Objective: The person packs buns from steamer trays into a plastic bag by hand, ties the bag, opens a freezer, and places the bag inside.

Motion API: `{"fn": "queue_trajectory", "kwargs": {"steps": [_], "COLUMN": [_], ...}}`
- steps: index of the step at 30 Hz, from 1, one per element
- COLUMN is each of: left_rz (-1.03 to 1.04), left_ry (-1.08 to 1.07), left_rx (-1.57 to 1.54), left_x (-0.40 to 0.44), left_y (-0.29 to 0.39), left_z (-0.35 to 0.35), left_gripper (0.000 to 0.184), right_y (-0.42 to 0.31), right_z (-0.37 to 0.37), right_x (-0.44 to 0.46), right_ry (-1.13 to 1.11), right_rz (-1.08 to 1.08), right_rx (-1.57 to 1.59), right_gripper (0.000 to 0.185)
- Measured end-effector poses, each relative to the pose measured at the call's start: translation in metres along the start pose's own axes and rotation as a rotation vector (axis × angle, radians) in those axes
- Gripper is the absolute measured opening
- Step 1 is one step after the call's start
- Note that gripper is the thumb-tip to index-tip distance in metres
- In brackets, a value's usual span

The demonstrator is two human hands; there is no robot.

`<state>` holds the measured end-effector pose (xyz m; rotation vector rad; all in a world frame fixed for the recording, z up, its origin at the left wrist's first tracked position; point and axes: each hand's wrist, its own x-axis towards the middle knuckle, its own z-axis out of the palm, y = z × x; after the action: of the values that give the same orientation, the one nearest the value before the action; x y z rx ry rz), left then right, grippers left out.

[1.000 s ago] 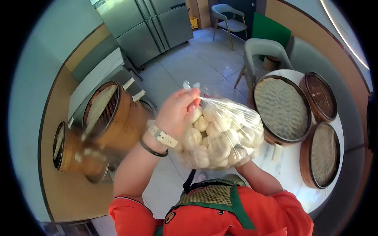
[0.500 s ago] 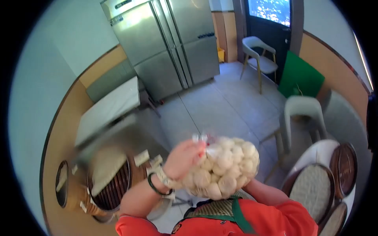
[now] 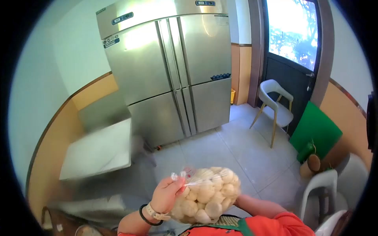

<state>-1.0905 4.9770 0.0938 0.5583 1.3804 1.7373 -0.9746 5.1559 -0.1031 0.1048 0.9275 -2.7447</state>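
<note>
A clear plastic bag (image 3: pixel 208 194) full of round, whitish pieces hangs in front of my body, low in the middle of the view. My left hand (image 3: pixel 168 193) is closed on the gathered neck of the bag at its left side, with a light watch and a dark bangle on the wrist. The right forearm comes in from the lower right and reaches behind the bag; my right hand's fingers are hidden by it.
A tall steel refrigerator (image 3: pixel 153 67) stands ahead. At left is a white-topped table (image 3: pixel 98 149). A grey chair (image 3: pixel 277 104) stands by the dark door (image 3: pixel 289 74), near a green board (image 3: pixel 317 128). Another chair (image 3: pixel 319 188) is at lower right. Part of a steamer shows at lower left.
The view has tilted up toward the refrigerator and door, so the bag sits lower in it. The round steamers at right have left the view. My left hand still holds the bag's neck.
</note>
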Motion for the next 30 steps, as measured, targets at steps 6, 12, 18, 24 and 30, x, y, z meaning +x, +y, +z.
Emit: {"fn": "queue_trajectory", "kwargs": {"steps": [6, 12, 18, 24, 30], "left_rz": [0.095, 0.213, 0.117, 0.17, 0.099], "left_ry": [0.118, 0.347, 0.823, 1.042, 0.924], "left_rx": [0.057, 0.395, 0.198, 0.319, 0.245], "left_x": [0.117, 0.209, 0.302, 0.374, 0.418], "left_y": [0.045, 0.048, 0.069, 0.088, 0.089], "left_z": [-0.063, -0.111, -0.102, -0.11, -0.147], "left_gripper": [0.017, 0.016, 0.017, 0.025, 0.02], "right_y": [-0.13, -0.297, -0.516, -0.629, -0.613], "right_z": [-0.086, -0.27, -0.316, -0.284, -0.289], "right_x": [0.118, 0.271, 0.509, 0.623, 0.607], "right_ry": [0.159, 0.516, 0.815, 0.86, 0.614], "right_rz": [-0.002, 0.022, -0.532, -0.732, -0.845], "right_rx": [0.019, -0.199, -1.26, -1.404, -1.328], "right_gripper": [0.042, 0.034, 0.041, 0.056, 0.052]}}
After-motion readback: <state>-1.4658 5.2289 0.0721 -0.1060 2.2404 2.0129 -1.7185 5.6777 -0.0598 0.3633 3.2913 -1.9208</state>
